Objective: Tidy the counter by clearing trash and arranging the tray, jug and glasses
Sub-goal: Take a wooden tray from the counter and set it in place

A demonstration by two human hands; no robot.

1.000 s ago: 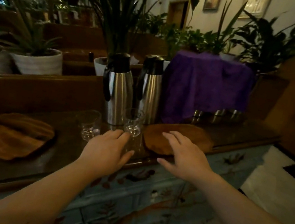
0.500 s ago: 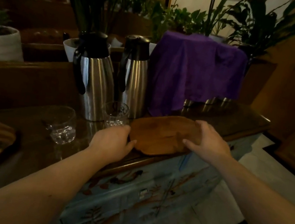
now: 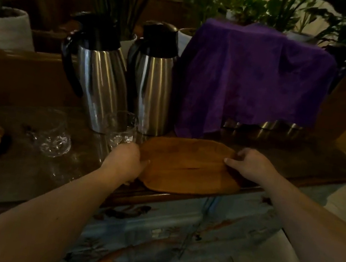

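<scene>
Wooden tray [image 3: 186,167] gripped at both ends, left hand [image 3: 124,161] and right hand [image 3: 251,164] closed on rim; sliding it risks toppling the glass [image 3: 122,129] touching left knuckles.

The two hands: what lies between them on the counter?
In the head view, the wooden tray spans the gap; left hand and right hand grip its ends.

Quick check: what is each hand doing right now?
Left hand: closed on the oval brown wooden tray, left end.
Right hand: gripping the tray's right end.
</scene>
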